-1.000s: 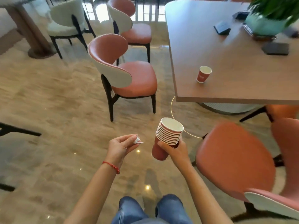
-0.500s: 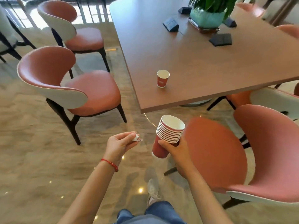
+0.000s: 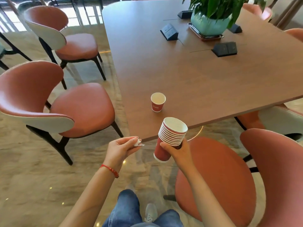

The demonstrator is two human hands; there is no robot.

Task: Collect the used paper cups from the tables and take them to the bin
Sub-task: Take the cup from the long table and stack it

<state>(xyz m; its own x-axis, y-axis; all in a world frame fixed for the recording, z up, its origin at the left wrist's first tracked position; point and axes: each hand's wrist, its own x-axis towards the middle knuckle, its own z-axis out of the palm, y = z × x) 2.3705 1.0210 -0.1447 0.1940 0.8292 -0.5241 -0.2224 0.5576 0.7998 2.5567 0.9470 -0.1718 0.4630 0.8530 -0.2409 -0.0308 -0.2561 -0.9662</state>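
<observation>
My right hand (image 3: 177, 150) grips a stack of several nested red paper cups (image 3: 169, 138), tilted, just off the near edge of the brown table (image 3: 188, 76). One red paper cup (image 3: 157, 102) stands upright on the table near that edge, a short way beyond the stack. My left hand (image 3: 122, 147) is held palm up to the left of the stack, pinching a small crumpled white scrap (image 3: 137, 142) between its fingertips.
Pink chairs stand around the table: two on the left (image 3: 68, 110) (image 3: 65, 40) and two close on the right (image 3: 218, 177) (image 3: 277, 169). A potted plant (image 3: 211, 20) and black socket boxes (image 3: 169, 31) sit farther back on the table.
I have walked closer to the table; the lone cup now lies just beyond the stack. Both hands keep their holds and their pose.
</observation>
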